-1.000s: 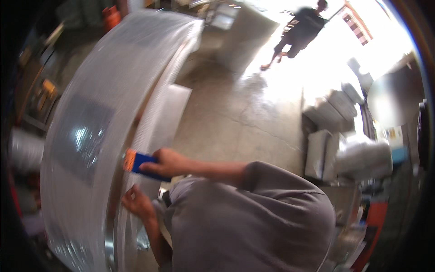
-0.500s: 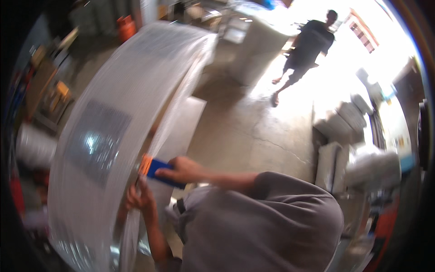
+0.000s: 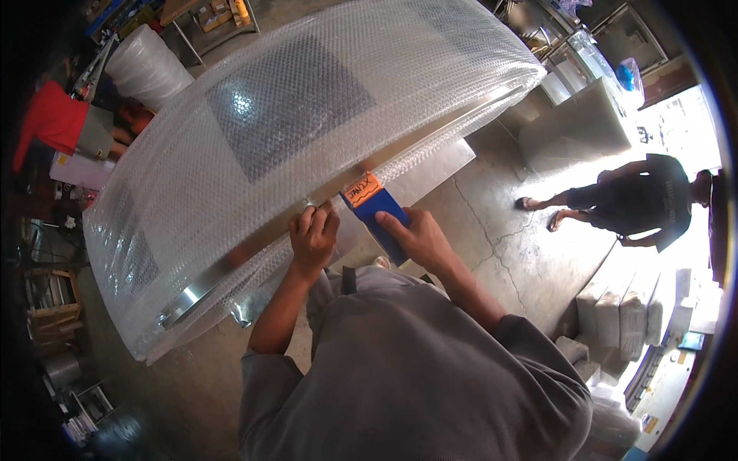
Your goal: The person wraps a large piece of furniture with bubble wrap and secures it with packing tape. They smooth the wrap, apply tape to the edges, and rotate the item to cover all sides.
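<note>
A large, long object wrapped in bubble wrap stretches across in front of me, with dark square patches and a bare metal edge showing along its near side. My left hand is at that edge, its fingers curled closed on the bubble wrap's border; what lies between the fingertips is partly hidden. My right hand grips a flat blue block-shaped tool with an orange end carrying dark marks. The tool's orange end rests near the wrap's edge, right of my left hand.
A person in dark clothes stands at right on the concrete floor. Wrapped bundles are stacked lower right. A big pale block stands back right. A roll of wrap and a person's red sleeve are at left.
My view has turned, so the wrapped object now lies more crosswise and the person appears farther right. The right hand still holds the blue tool; the left remains at the wrap's edge.
</note>
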A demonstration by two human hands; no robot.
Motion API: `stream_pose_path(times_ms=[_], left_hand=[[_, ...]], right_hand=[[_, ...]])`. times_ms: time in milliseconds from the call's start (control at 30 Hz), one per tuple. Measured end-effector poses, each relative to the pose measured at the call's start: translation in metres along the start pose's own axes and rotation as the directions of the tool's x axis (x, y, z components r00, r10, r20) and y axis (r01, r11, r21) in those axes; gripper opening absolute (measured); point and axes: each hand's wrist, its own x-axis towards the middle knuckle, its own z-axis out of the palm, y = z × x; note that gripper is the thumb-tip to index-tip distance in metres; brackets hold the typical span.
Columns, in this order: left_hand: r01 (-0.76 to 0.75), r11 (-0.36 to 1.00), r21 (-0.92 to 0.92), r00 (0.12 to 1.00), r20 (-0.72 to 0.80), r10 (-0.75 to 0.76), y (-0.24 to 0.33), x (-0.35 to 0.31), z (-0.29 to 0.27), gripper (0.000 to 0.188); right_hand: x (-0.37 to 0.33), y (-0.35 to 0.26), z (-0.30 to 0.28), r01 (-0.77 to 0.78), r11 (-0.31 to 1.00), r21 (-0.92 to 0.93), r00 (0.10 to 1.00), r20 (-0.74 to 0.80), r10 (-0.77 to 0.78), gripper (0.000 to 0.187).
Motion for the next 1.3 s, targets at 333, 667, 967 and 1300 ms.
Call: stream_pose_path(times_ms=[333, 667, 967, 1300], left_hand=[[-0.018, 0.993, 0.116, 0.998, 0.058, 0.012, 0.004, 0.003, 0.000, 0.015], [-0.009, 0.976, 0.219, 1.000, 0.013, 0.007, 0.008, -0.002, 0.012, 0.016], [0.182, 0.979, -0.089, 0.983, 0.012, -0.182, 0.012, 0.010, 0.012, 0.004], [0.170, 0.978, -0.116, 0.983, 0.095, -0.160, 0.004, 0.032, -0.002, 0.006]], right_hand=[[0.005, 0.017, 0.008, 0.002, 1.000, 0.004, 1.000, -0.030, -0.002, 0.069], [0.009, 0.037, 0.019, 0.035, 0.999, 0.024, 0.997, -0.069, -0.033, 0.068], [0.015, 0.044, 0.016, 0.058, 0.998, -0.006, 0.994, -0.095, -0.058, 0.064], [0.007, 0.041, 0.014, 0.052, 0.998, -0.045, 0.993, -0.101, -0.056, 0.062]])
